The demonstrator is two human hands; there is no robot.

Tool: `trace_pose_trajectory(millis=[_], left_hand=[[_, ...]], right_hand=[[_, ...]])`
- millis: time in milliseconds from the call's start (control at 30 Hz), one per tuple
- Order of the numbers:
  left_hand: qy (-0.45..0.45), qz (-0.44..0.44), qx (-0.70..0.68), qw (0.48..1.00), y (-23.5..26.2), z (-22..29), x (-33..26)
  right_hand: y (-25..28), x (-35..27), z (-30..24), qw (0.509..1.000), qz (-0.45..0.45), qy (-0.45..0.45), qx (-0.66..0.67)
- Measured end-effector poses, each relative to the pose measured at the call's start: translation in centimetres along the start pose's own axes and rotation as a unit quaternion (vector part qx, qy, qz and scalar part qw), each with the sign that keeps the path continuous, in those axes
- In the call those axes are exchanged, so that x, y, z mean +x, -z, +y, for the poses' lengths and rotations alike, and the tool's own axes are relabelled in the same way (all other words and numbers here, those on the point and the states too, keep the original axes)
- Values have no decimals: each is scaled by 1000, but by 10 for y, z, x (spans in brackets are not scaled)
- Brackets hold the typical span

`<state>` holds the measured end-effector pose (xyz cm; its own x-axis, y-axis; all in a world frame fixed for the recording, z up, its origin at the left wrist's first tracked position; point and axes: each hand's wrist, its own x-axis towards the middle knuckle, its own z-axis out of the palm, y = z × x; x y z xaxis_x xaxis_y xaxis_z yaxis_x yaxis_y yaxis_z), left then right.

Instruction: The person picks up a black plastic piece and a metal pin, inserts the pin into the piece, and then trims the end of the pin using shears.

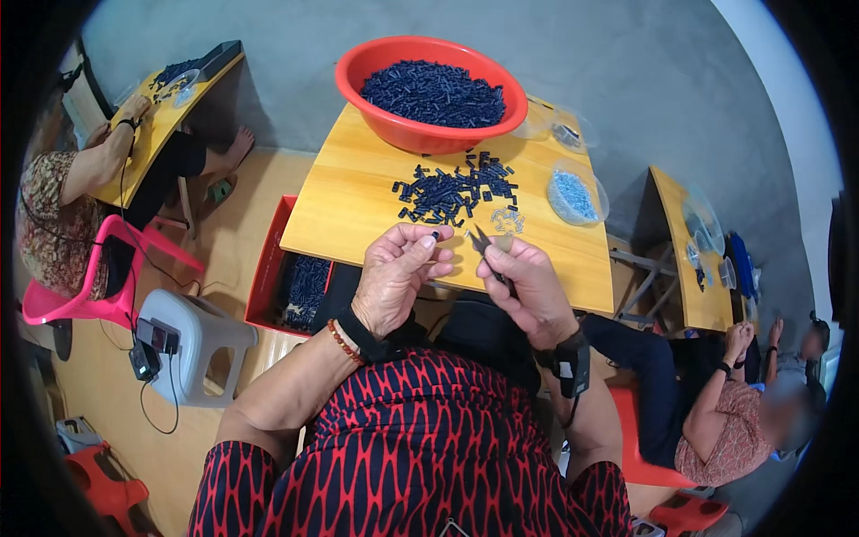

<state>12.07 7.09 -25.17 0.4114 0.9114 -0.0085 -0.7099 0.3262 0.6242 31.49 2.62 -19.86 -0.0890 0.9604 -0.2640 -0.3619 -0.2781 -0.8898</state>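
My left hand (399,273) pinches a small dark plastic piece (435,236) between thumb and fingertips, held above the near edge of the yellow wooden table (358,192). My right hand (528,288) grips a pair of small metal tweezers (484,242), their tips pointing toward the piece. Just beyond both hands lies a loose pile of dark blue plastic parts (455,192). A few tiny clear parts (507,218) sit to the pile's right.
A red basin (429,91) full of dark parts stands at the table's far side. Clear dishes (574,197) hold pale blue bits. A red crate (279,268) sits on the floor at left beside a grey stool (192,345). Other people work at tables on both sides.
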Motion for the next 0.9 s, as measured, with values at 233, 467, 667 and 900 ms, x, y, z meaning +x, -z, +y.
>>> trace_pose_trajectory(millis=[233,467,667,900], left_hand=[[17,-31,-44,998,9,-2,1],[21,-8,-28,999,11,-2,1],[3,-16,-38,999,13,-5,2],[34,3,-79,996,16,6,2]], right_hand=[[-21,2,14,999,-28,-21,13],[-26,3,17,1000,-20,-2,-4],[-27,2,20,1000,-24,0,1],[-23,-16,16,999,0,-9,-39]])
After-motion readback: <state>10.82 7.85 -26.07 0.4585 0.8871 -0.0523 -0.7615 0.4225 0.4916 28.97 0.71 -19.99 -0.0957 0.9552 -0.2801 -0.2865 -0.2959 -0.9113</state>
